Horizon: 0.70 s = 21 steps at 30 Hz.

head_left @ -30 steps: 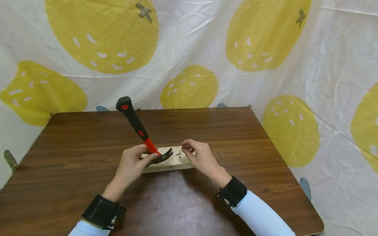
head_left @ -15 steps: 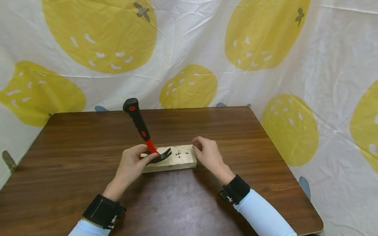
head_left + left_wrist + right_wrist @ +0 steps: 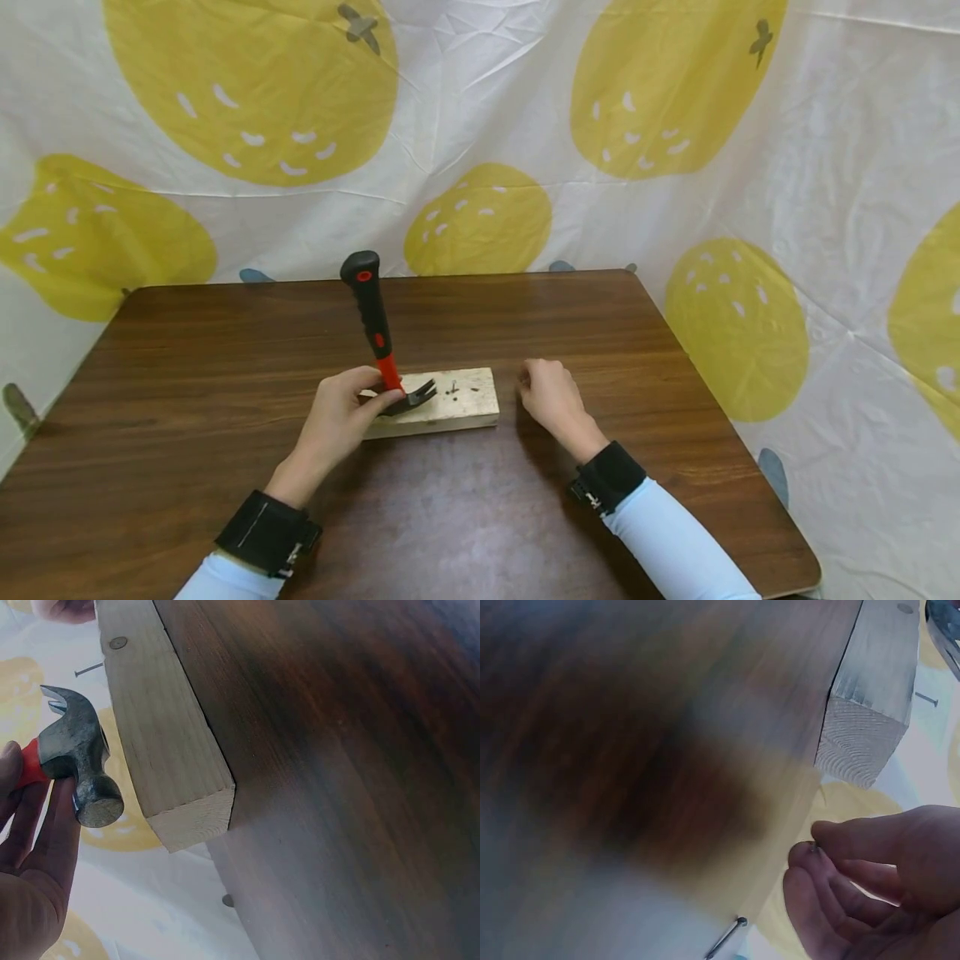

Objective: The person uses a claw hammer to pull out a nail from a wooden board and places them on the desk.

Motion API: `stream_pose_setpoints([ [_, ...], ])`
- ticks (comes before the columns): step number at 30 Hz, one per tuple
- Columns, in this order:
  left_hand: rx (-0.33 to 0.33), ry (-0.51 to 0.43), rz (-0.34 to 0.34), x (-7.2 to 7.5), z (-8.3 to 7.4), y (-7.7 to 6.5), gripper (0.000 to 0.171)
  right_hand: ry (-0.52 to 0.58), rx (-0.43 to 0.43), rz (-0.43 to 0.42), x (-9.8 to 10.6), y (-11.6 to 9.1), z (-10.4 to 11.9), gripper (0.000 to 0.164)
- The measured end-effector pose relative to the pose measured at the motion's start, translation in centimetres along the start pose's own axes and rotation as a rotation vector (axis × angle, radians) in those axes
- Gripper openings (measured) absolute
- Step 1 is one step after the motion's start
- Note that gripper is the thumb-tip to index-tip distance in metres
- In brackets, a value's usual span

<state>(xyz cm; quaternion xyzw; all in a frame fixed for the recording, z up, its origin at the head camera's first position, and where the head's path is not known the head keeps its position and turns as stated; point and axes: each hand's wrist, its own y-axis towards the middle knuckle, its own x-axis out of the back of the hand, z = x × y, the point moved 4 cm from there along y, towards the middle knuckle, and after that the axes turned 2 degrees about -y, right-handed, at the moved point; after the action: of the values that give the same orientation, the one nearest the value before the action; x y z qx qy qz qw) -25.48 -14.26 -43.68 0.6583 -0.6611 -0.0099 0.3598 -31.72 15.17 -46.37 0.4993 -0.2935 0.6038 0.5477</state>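
In the head view my left hand (image 3: 336,429) grips a claw hammer (image 3: 371,312) close to its head, with the black and red handle pointing up. The hammer head is over the left part of a pale wooden block (image 3: 474,407). A nail (image 3: 453,388) stands upright in the block's top, near some dark marks or holes. To the right of the block, my right hand (image 3: 557,407) is apart from it. Its thumb and index finger pinch a nail (image 3: 814,847), of which only a small metal tip shows in the right wrist view. Another nail (image 3: 726,939) lies on the table nearby.
The brown wooden table (image 3: 225,350) extends around the block on all sides. Behind it and at the right hangs a white sheet (image 3: 480,100) with a yellow fruit print.
My right hand has drawn away from the block to the right and lower. My left hand stays in place while the hammer's handle has swung rightward to a more upright angle.
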Motion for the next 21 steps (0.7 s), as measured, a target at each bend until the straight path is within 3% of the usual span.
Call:
stream_pose_setpoints([
  [7, -0.018, 0.02, 0.021, -0.2, 0.2, 0.3, 0.012, -0.022, -0.028, 0.103, -0.2, -0.1, -0.7, 0.009],
  [21, -0.012, 0.065, 0.058, -0.7, 0.2, 0.4, 0.011, -0.066, -0.061, 0.135, 0.0, 0.8, -2.7, 0.014],
])
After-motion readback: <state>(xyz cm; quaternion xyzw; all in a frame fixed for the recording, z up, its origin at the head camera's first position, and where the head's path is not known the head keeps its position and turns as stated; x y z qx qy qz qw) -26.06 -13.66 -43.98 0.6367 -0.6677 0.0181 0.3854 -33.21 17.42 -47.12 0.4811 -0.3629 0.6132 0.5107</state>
